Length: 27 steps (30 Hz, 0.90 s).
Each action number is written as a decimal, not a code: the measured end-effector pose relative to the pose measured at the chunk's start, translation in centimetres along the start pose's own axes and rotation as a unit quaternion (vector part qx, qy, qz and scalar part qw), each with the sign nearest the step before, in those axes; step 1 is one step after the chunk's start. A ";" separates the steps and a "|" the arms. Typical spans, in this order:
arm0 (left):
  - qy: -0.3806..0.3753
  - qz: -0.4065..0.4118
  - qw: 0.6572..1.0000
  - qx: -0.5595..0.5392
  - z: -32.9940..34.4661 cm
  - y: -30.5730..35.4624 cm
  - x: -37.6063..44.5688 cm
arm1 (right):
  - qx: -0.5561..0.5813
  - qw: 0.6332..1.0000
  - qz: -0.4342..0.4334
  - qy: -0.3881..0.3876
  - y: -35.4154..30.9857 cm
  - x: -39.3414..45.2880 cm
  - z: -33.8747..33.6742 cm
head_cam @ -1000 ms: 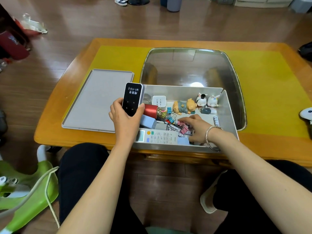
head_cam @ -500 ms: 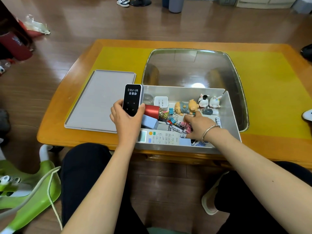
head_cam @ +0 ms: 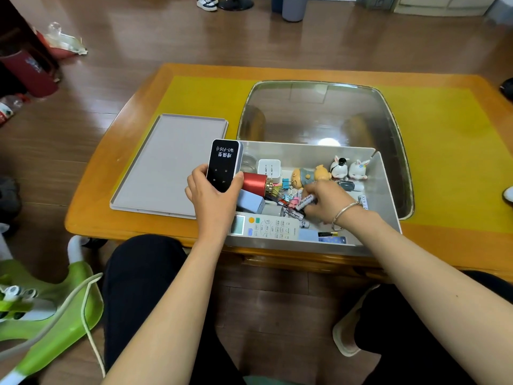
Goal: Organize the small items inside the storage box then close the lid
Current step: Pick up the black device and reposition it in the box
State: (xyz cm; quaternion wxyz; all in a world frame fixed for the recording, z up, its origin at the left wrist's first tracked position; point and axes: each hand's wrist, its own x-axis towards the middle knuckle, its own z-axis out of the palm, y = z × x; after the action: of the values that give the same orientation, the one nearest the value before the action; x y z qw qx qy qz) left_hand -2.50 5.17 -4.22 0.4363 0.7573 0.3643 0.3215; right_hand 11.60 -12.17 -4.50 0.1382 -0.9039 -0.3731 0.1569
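A grey storage box (head_cam: pixel 384 190) stands on the table's near edge, open, with its flat grey lid (head_cam: pixel 166 168) lying to its left. My left hand (head_cam: pixel 212 198) holds a black Wi-Fi device (head_cam: pixel 224 164) upright above the box's left wall. My right hand (head_cam: pixel 326 202) is inside the box, fingers closed on a white battery (head_cam: pixel 305 202). In the box lie a white remote (head_cam: pixel 265 227), a red cylinder (head_cam: pixel 254 183), a white charger (head_cam: pixel 269 169), a blue block (head_cam: pixel 249 202), coloured binder clips (head_cam: pixel 286 187), a pig figurine (head_cam: pixel 308 175) and two rabbit figurines (head_cam: pixel 348 169).
The wooden table (head_cam: pixel 94 218) carries a yellow mat (head_cam: pixel 449 151) and a glass inset (head_cam: pixel 319 112) behind the box. A green plastic object (head_cam: pixel 55 315) with a cable sits at my lower left. Shoes and a bin stand on the floor beyond the table.
My right hand has moved a little forward and left among the clips and lifted a white battery. My left hand has kept the Wi-Fi device in the same place.
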 end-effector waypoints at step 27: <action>0.006 -0.005 1.000 0.004 0.1 0.1 0.1 | -0.056 0.967 0.098 -0.231 2.6 -4.4 -2.9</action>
State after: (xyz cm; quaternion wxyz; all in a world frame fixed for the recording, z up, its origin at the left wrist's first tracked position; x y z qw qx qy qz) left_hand -2.35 5.17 -4.21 0.4324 0.7553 0.3719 0.3229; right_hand 11.40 -17.54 -1.99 -0.0183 -0.8817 -0.3130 0.3527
